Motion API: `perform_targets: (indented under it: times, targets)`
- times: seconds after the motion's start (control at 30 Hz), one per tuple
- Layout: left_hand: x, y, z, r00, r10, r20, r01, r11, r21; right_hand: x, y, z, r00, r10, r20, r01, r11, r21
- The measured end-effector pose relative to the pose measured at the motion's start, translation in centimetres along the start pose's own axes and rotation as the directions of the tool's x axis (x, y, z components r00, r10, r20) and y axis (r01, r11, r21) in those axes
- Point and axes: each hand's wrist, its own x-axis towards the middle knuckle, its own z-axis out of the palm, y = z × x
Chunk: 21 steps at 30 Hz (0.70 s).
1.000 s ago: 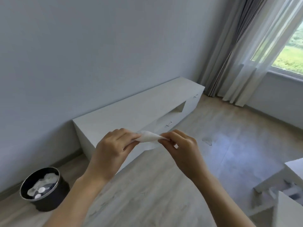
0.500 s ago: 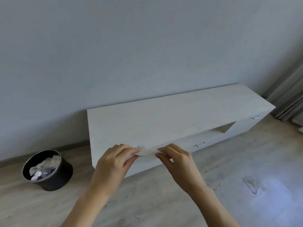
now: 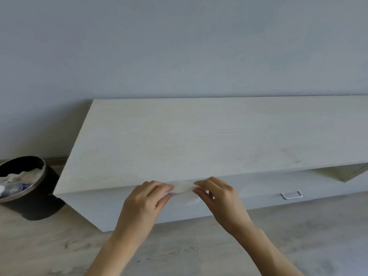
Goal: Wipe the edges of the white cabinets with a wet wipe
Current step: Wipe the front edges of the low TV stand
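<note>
White and soft, the wet wipe [image 3: 182,188] is stretched between two hands. The left hand [image 3: 142,204] pinches one end, with its fingers [image 3: 159,187] curled tight over the wipe. The right hand [image 3: 221,198] pinches the other end, with its fingers [image 3: 203,185] bent and closed on it too. Both hands are held in front of the long white cabinet [image 3: 199,140], right by its front edge. You cannot tell if the wipe is touching that edge or is just in front of it.

The cabinet is low and stands against a grey wall [image 3: 179,46]. It has a drawer with a small handle [image 3: 291,195], off to the right of the hands. Past the handle there is an open shelf gap [image 3: 346,173] under the top.

On the far left, a black bin [image 3: 42,200] sits on the wood floor [image 3: 199,246], just beside the end of the cabinet. There is crumpled white stuff [image 3: 22,175] inside it.
</note>
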Motion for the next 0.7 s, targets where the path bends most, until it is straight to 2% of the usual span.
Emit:
perform_targets:
  times: [0.17, 0.3, 0.43, 0.6, 0.7]
  targets:
    - [-4.3, -4.5, 10.3, 0.999, 0.008, -0.046, -0.002, 0.994, 0.113, -2.1, 9.5, 9.3, 1.0, -0.025, -0.012, 0.025, 1.0, 0.014]
    - [-5.6, -6.9, 14.3, 0.988, 0.083, -0.131, -0.056, 0.98, 0.192, -2.4, 13.2, 13.5, 0.997, -0.066, -0.047, 0.068, 0.997, 0.044]
    - [-6.5, -8.1, 14.6, 0.963, 0.168, -0.211, -0.096, 0.944, 0.316, -2.4, 13.2, 14.6, 0.984, -0.123, -0.13, 0.139, 0.983, 0.123]
    - [-7.9, -9.6, 13.4, 0.949, 0.114, -0.293, -0.007, 0.94, 0.342, -2.3, 11.1, 15.4, 0.971, -0.17, -0.169, 0.205, 0.953, 0.221]
    - [-8.1, -10.3, 12.9, 0.947, 0.089, -0.308, 0.022, 0.941, 0.337, -2.4, 10.1, 16.2, 0.956, -0.236, -0.177, 0.265, 0.949, 0.168]
